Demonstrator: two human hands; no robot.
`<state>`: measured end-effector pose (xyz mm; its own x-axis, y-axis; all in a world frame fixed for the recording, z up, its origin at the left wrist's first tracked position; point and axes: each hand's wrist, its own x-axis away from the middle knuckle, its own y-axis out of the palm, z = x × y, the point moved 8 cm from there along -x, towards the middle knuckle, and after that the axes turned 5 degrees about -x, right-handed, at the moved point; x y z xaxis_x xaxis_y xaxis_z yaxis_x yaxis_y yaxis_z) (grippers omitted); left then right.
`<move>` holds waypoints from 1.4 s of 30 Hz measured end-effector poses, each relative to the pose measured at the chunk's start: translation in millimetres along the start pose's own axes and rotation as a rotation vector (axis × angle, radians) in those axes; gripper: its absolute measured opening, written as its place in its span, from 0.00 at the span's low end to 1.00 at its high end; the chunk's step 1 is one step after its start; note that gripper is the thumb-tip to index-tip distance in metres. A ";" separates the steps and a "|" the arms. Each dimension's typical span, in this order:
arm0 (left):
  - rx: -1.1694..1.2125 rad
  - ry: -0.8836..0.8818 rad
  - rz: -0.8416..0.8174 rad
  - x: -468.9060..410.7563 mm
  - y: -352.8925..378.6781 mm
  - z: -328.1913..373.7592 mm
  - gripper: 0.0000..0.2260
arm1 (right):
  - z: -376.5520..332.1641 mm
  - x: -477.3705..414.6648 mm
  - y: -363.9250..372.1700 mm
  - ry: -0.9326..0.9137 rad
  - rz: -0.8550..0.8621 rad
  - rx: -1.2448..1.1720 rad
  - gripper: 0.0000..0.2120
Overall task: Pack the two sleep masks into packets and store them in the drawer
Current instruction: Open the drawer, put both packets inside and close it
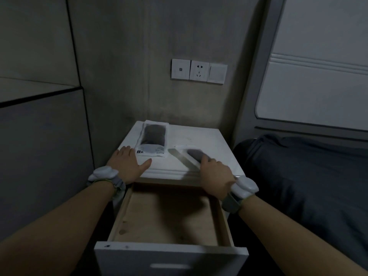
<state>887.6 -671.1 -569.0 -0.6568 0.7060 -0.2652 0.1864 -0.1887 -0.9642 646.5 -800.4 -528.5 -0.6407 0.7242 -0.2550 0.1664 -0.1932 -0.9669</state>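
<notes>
Two clear packets, each with a dark sleep mask inside, are on the white nightstand top. The first packet lies flat at the back left. My left hand rests open and flat on the top, just left of that packet's near end. The second packet is blurred and tilted near the front right, and my right hand grips its near end. Below both hands the drawer stands pulled out, its wooden inside bare.
A concrete wall with a switch and socket panel rises behind the nightstand. A bed with dark grey bedding lies close on the right, under a white padded headboard. Grey panels close off the left side.
</notes>
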 end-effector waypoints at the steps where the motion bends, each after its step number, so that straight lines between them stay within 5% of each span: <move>1: 0.001 0.003 -0.002 0.2 -0.2 -0.3 0.47 | 1.5 5.7 -7.2 -0.053 0.027 -0.014 0.18; 5: -0.014 0.017 -0.018 -0.8 -0.9 0.9 0.44 | 5.3 40.1 -27.8 -0.349 0.038 -0.030 0.34; 9: -0.001 0.006 -0.010 -1.0 -1.2 2.3 0.44 | 8.6 83.5 -22.3 -0.661 0.091 0.102 0.32; 15: -0.008 0.010 -0.040 0.6 1.7 1.1 0.47 | -11.3 113.4 19.2 -0.868 0.088 0.182 0.37; 18: -0.020 0.018 -0.033 0.2 0.9 2.0 0.45 | -24.0 102.7 52.4 -0.868 -0.059 0.156 0.43; 24: -0.025 0.026 -0.013 0.1 0.3 2.1 0.44 | -57.9 80.3 89.9 -0.784 -0.313 0.187 0.33; 32: -0.048 0.016 0.008 -1.2 1.4 0.9 0.45 | -76.8 72.1 130.7 -0.816 -0.399 0.264 0.41; 38: -0.040 0.010 0.020 -3.4 6.4 -1.5 0.45 | -90.1 90.3 104.4 -0.832 -0.512 0.104 0.22; 42: -0.050 0.018 0.022 -3.4 4.8 -0.7 0.45 | -97.7 99.6 113.0 -0.903 -0.581 0.070 0.22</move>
<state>891.2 -673.9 -572.8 -0.6388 0.7143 -0.2859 0.2371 -0.1708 -0.9564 674.7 -685.4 -663.5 -0.9291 -0.0336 0.3683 -0.3672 -0.0351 -0.9295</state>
